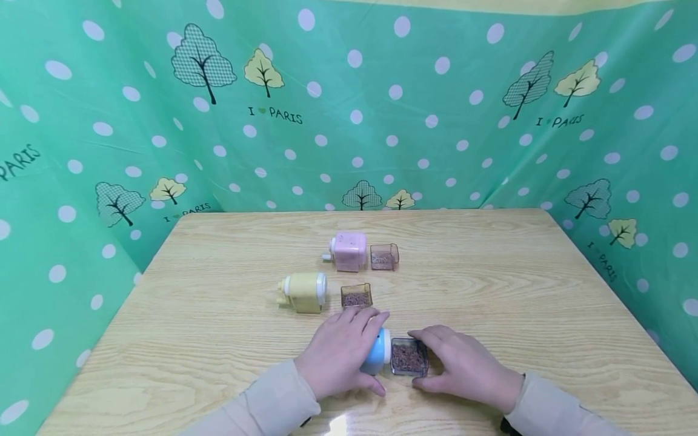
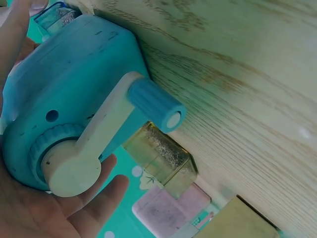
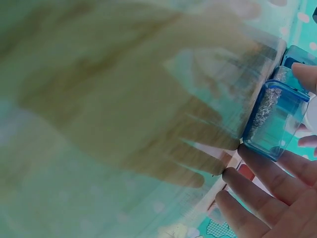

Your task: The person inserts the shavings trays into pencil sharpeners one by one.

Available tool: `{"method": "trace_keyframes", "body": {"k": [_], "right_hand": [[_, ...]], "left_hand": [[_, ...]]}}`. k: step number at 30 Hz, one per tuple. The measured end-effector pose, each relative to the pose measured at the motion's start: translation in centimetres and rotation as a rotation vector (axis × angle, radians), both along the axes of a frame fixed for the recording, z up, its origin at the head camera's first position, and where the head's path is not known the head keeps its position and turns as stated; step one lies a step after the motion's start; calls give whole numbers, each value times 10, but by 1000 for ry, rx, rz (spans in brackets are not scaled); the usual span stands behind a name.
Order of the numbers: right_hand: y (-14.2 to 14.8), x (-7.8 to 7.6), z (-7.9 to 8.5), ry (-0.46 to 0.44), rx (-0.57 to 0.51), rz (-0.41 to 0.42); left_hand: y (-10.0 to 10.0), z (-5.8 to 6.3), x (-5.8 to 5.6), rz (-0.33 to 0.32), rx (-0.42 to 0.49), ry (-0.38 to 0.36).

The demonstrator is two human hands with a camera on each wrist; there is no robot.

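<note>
My left hand (image 1: 340, 348) grips a blue crank pencil sharpener (image 1: 376, 354) that lies on the table, covering most of it in the head view. The left wrist view shows the sharpener's white crank with its blue knob (image 2: 156, 105). Just right of the sharpener's white end sits its clear shavings drawer (image 1: 409, 373), filled with dark shavings. Thumb and fingers of my right hand (image 1: 463, 366) hold the drawer from its two sides. In the right wrist view, fingertips meet the blue-tinted drawer (image 3: 277, 141) at its lower corner.
Farther back lie a yellow sharpener (image 1: 305, 292) and its amber drawer (image 1: 345, 290) with shavings. Behind them are a pink sharpener (image 1: 349, 251) and its pinkish drawer (image 1: 395, 251). A green dotted curtain (image 1: 436, 139) hangs round the wooden table (image 1: 491, 272).
</note>
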State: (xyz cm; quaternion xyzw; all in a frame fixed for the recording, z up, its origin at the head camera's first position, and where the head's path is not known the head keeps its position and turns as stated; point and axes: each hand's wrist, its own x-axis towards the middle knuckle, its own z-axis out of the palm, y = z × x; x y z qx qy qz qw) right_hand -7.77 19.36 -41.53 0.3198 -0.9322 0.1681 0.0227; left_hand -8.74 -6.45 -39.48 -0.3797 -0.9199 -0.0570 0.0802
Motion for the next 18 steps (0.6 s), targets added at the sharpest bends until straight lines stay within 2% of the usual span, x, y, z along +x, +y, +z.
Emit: {"method": "trace_keyframes", "body": {"k": [10,18], "right_hand": [[-3,-1,0,-13,5,-12],[-3,-2,2,-21,3,-9]], "left_hand": [[3,2,1,23,-6,-64],[7,2,2,53,-19,-43]]}}
